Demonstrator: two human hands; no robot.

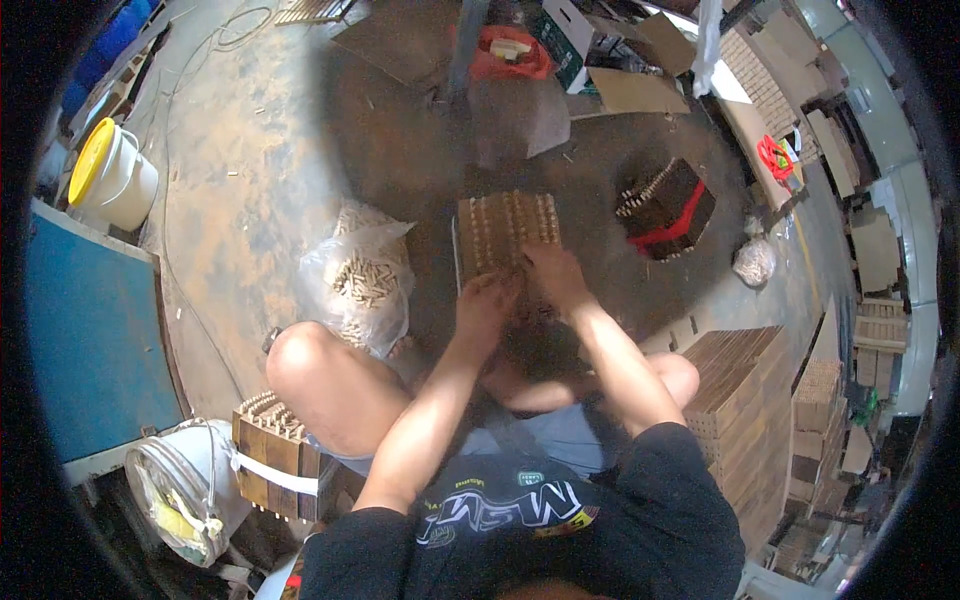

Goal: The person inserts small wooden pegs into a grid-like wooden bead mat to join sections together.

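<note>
In front of my crossed legs stands a stack of wooden boards [512,235], with rows of small wooden dowels sticking up from its top. My left hand [487,303] is at the stack's near left corner, its fingers curled together. My right hand [556,276] is over the near right part of the top, fingers bent down against the dowel rows. Whatever either hand pinches is too small and dark to make out. To the left lies a clear plastic bag [385,255] with many loose wooden dowels [366,282] in it.
A red-banded board bundle [682,215] lies to the right. Beside my left knee is a white-strapped dowelled bundle [278,462]; by my right, a tall board stack [745,420]. A yellow-lidded bucket [130,185] and a blue panel [95,330] stand left. Cardboard [640,90] lies at the back.
</note>
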